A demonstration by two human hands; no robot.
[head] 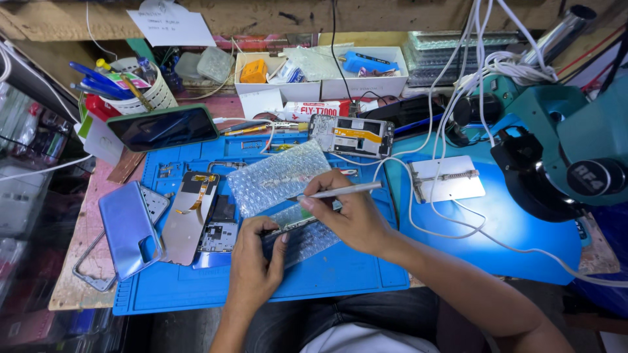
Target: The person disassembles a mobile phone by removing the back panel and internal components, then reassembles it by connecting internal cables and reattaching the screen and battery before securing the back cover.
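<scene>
— Hands on the blue mat (340, 278), both of them. Can you see what they've got?

— Left hand (254, 265) sits near the mat's front edge, its grip closed around the lower end of a dark phone part (294, 229) that it keeps tilted up off the mat. Thumb on the near side, fingers wrapped behind.

— And the other one?

— Right hand (350, 216) is just above the part, grip pinched narrow on a slim silver tool (343, 190), held like a pen. The tool runs out to the right, away from the part; whether its working end touches the part's top edge I can't tell, the fingers cover it.

— So the part is between the two hands?

— Yes, caught in the left and right under the right's fingertips. It lies over a sheet of bubble wrap (278, 175) spread across the middle of the mat.

— What else is on there?

— Left of the wrap, an opened phone body (199, 219) with its board and a flex cable showing, and further left a pale blue back cover (129, 229) hanging over the mat's left edge. Behind the mat's far edge, a phone with a dark screen (163, 128) leans up, and another opened handset (352, 136) lies beside it. Off the mat's right side there's a teal microscope (562, 144) on the bench.
</scene>
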